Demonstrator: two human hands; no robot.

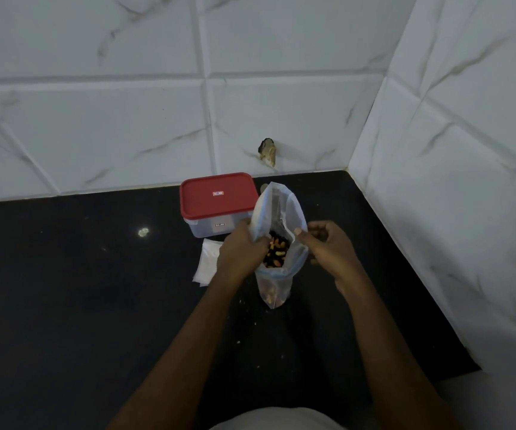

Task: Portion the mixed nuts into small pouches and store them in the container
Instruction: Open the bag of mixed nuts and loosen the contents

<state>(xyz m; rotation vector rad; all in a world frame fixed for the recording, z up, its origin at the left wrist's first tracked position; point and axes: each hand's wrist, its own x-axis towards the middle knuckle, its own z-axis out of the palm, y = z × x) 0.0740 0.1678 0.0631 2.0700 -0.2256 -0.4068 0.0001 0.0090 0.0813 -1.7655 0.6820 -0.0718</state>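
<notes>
bag [275,287] rim gripped by left hand [241,252]

1 view only: head-worn, wide-angle. Looks forward and down from the near side of the black counter [64,290] toward the far tiled wall [95,119]; the side wall [452,181] fills the right. Close range: left hand [241,252], right hand [328,246] and nut bag [276,283] sit mid-frame.

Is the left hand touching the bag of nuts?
Touching. The head view shows the left hand gripping the bag of nuts at the left rim of its open mouth, with no gap between them.
</notes>
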